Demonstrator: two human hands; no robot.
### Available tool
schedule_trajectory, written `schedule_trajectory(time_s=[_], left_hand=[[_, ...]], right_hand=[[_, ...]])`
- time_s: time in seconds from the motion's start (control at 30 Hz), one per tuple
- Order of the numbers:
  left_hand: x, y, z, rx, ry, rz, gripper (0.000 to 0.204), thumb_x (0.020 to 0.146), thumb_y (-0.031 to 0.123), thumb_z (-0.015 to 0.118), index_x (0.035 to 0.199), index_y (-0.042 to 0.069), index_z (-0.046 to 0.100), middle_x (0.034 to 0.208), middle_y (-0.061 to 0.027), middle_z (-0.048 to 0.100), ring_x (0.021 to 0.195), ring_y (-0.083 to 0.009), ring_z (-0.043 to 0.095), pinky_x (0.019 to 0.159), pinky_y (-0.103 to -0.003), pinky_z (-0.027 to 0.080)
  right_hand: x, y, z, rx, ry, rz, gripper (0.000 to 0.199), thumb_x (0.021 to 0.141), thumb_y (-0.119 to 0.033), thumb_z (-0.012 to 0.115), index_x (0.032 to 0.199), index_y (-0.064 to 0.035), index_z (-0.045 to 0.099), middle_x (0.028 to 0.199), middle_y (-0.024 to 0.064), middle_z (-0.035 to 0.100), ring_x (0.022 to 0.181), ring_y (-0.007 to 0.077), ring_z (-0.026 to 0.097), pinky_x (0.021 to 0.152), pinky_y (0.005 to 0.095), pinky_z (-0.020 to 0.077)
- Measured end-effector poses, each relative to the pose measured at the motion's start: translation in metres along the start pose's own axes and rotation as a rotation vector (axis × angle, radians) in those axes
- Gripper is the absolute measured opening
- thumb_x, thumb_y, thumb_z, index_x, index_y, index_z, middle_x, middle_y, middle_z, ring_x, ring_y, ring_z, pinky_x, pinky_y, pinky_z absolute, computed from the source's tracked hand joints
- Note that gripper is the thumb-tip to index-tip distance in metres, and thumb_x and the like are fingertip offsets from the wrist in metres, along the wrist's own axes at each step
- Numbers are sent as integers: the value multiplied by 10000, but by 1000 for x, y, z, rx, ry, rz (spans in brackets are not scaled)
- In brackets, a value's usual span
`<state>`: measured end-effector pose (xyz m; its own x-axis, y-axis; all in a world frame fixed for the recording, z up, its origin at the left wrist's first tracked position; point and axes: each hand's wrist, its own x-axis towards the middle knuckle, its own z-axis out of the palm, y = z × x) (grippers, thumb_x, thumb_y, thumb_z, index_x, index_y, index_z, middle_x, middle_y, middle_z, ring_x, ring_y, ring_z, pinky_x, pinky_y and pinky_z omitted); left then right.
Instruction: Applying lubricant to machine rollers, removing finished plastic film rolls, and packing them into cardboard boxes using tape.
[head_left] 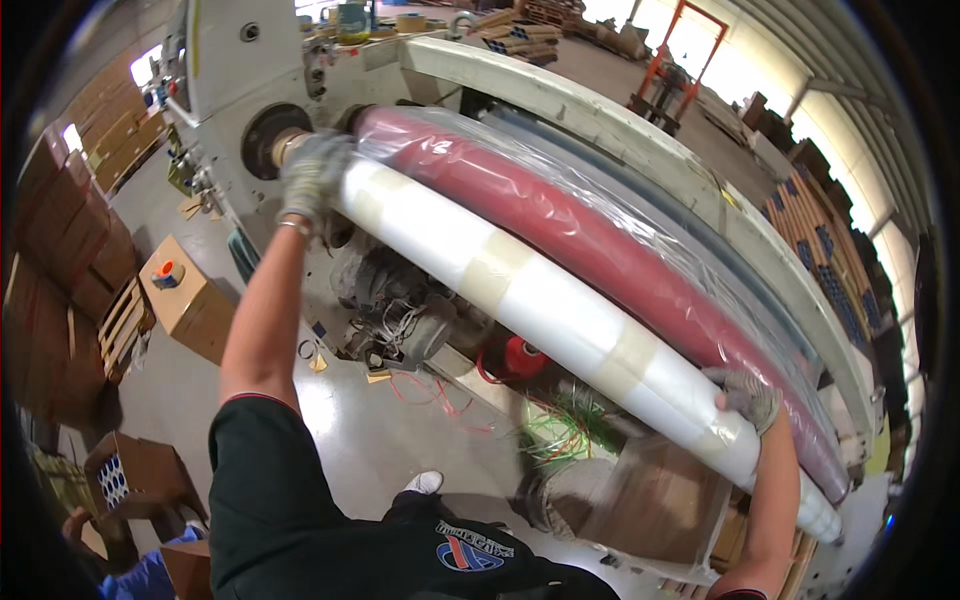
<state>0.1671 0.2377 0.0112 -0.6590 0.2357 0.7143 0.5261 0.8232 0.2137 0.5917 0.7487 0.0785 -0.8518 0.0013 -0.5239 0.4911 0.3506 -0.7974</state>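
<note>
A long white wrapped roll (565, 310) with bands of tan tape lies slanting across the machine, from upper left to lower right. My left hand (318, 172), in a grey knit glove and somewhat blurred, is closed round its upper left end, next to a brown core end and a dark round flange (262, 142). Near the other end, my gloved right hand (750, 400) grips the same roll from above, fingers bent and thumb on the near side. Just beyond it, alongside, runs a dark red roll (540, 205) under clear plastic film.
Below the roll are a dusty motor (425, 325), a red spool (522, 357), tangled green strands (570, 425) and an open carton (660, 490). A cardboard box (190, 300) with a tape roll stands left. The machine's pale beam (620, 120) borders the far side. Another person's blue sleeve (145, 578) shows lower left.
</note>
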Motion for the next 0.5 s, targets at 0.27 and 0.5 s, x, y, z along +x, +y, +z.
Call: schedule_trajectory(time_s=[0.27,0.5], left_hand=[[-66,257,8,-325,-58,647,305,817,164,610,1092,32,588,1041,-153,612,994,-331,549,952,-468,367],[-240,544,-43,-793,-373,1071,402,706,271,644,1060,84,614,1154,-80,577,1138,-333,495,1012,-505,306]], right_hand=[[20,-28,58,-866,564,-263,456,934,-394,354,1002,-46,641,1063,184,623,983,361,585,865,453,446],[-122,79,-7,-899,838,-101,546,910,-482,336,901,-50,670,884,183,659,886,342,623,806,458,470]])
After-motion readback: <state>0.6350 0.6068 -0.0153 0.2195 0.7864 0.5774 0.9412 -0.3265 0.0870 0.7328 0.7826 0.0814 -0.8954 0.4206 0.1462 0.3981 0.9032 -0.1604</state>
